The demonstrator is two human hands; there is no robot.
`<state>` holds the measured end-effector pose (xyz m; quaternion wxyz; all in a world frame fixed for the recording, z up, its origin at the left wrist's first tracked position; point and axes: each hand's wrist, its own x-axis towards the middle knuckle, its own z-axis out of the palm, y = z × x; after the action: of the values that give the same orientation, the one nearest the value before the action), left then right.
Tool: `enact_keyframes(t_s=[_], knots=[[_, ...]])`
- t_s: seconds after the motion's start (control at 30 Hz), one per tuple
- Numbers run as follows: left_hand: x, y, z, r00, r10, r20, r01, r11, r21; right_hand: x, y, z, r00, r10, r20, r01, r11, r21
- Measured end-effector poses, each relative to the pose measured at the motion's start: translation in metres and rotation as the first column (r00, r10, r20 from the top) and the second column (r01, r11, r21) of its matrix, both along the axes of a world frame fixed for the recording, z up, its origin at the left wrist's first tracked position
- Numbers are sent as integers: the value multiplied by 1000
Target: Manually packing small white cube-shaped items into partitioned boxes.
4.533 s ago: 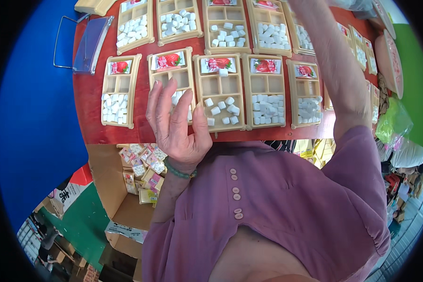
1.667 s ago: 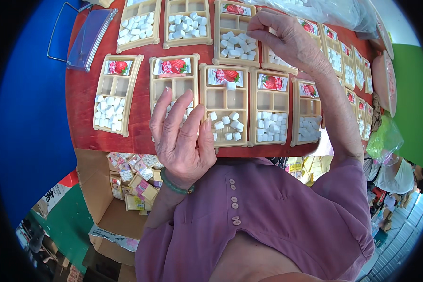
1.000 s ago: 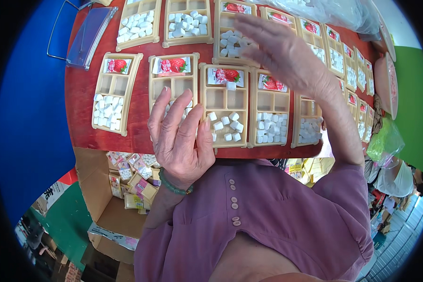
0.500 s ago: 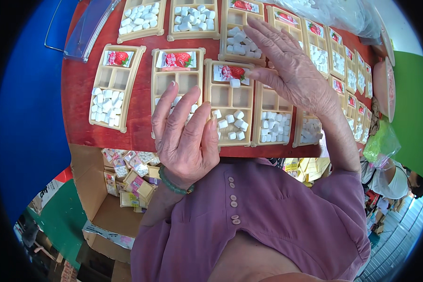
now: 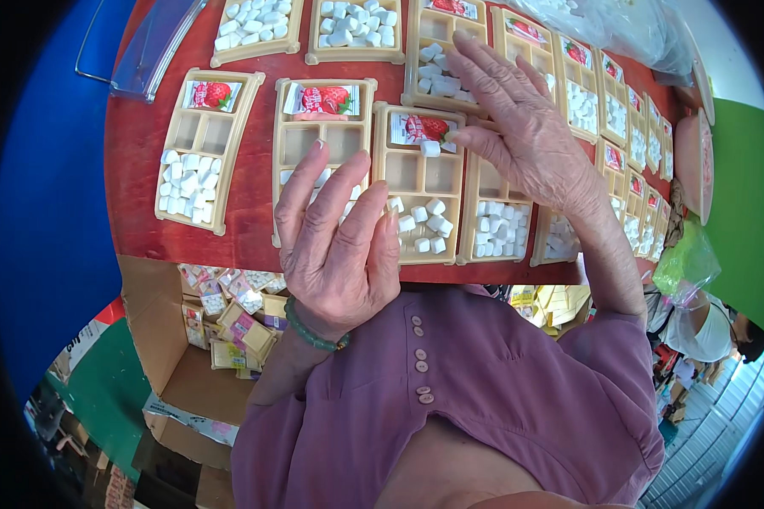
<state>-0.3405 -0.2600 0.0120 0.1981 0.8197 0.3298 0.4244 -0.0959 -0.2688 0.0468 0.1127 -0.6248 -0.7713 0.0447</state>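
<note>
Clear plastic stand: far left, beyond the left hand, on the red bench.
Cardboard box: below and left of left hand; small filled packs heaped inside.
Leftmost front tray: left of left hand, well apart; strawberry sachet on top, white marshmallows below.
Second front tray: under left hand's fingers; sachet clear of them, marshmallows partly covered.
Left hand: fingers spread, lightly bent, nothing seen in grasp; contact with tray cannot be told. Green bracelet at wrist.
Third front tray: between the hands; loose marshmallows in large compartment, single marshmallow against the sachet's lower edge.
Fourth front tray: under right hand, upper end hidden.
Right hand: released, fingers extended, thumb tip just beside third tray's sachet.
Pink basin: right of right hand, well apart.
</note>
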Motion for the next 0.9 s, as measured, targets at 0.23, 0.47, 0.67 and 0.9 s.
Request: enact_keyframes(t_s=[0.23, 0.47, 0.67, 0.9], knots=[[0, 0, -1, 1000, -5, 6, 5, 1000, -10, 2, 0, -4, 996, 0, 92, 3, 999, -35], [0, 0, -1, 1000, -5, 7, 5, 1000, -4, 1, -2, -3, 998, 7, 57, -3, 998, -58], [0, 0, -1, 1000, -3, 7, 3, 1000, -6, -5, -6, -2, 999, 1, 45, 3, 997, -82], [1, 0, -1, 1000, 1, -1, -1, 1000, 4, -7, -10, 0, 989, 50, 136, -36, 994, -101]])
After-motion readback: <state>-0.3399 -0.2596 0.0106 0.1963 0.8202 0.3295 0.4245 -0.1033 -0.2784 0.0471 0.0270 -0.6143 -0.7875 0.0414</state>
